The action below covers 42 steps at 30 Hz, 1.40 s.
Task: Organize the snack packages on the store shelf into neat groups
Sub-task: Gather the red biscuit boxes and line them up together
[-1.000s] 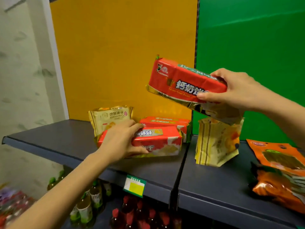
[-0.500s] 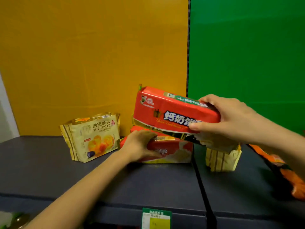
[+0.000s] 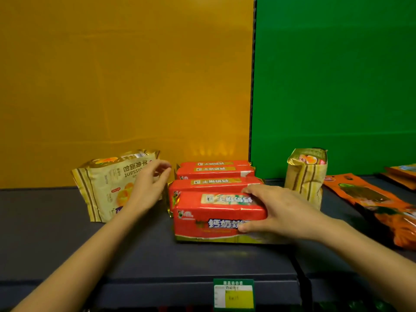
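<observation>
A front red biscuit pack (image 3: 202, 218) lies on the dark shelf (image 3: 157, 255), and my right hand (image 3: 276, 210) grips its right end. Behind it sit more red biscuit packs (image 3: 213, 176), lined up in a row toward the yellow back wall. My left hand (image 3: 148, 190) hovers with fingers apart at the left end of those packs, in front of a pale yellow croissant bag (image 3: 108, 185) that stands tilted. It holds nothing.
A second yellow striped bag (image 3: 306, 174) stands upright right of the red packs, before the green wall. Orange snack bags (image 3: 378, 203) lie flat at far right. A green and yellow price tag (image 3: 234, 293) hangs on the shelf's front edge.
My right hand has lowered the red pack from mid-air onto the shelf, in front of the other red packs. My left hand has let go of the pack it held and opened.
</observation>
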Each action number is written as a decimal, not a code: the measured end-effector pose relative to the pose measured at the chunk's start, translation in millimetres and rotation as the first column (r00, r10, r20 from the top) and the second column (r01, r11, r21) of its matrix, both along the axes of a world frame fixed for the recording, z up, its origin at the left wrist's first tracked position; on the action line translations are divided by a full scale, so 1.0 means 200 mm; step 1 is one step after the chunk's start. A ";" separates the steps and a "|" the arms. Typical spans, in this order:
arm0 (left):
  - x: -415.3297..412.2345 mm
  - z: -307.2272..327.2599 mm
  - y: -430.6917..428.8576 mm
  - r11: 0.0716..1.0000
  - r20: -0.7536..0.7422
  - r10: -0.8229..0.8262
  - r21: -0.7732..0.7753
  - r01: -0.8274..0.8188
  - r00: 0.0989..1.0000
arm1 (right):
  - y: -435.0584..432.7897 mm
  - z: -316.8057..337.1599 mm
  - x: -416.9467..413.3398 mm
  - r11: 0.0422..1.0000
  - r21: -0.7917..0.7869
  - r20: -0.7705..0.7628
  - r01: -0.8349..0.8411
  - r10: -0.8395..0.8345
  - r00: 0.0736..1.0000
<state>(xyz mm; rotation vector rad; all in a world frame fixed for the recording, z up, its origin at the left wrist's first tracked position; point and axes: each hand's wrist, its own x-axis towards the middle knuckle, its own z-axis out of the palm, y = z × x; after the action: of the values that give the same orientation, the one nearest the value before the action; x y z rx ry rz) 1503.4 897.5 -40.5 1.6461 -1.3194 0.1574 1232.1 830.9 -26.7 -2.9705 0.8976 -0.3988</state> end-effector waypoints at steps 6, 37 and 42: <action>-0.10 -0.14 0.05 0.991 -0.569 -0.078 0.048 0.127 0.819 | -0.08 -0.08 0.15 0.965 -0.255 0.091 0.066 -0.044 0.995; -0.10 -0.24 0.01 0.994 -0.246 0.052 0.102 -0.027 0.968 | -0.12 -0.23 0.11 0.796 0.605 0.519 0.023 -0.417 0.746; -0.23 -0.13 0.11 0.996 0.147 -0.036 -0.078 0.048 0.989 | -0.01 -0.18 -0.18 0.847 0.529 0.458 0.049 -0.333 0.824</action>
<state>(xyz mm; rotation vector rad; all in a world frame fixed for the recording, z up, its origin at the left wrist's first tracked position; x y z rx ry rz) 1457.9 918.6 -66.4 1.5611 -1.4375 0.3065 1196.9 829.7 -63.4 -2.1251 1.0359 -0.8119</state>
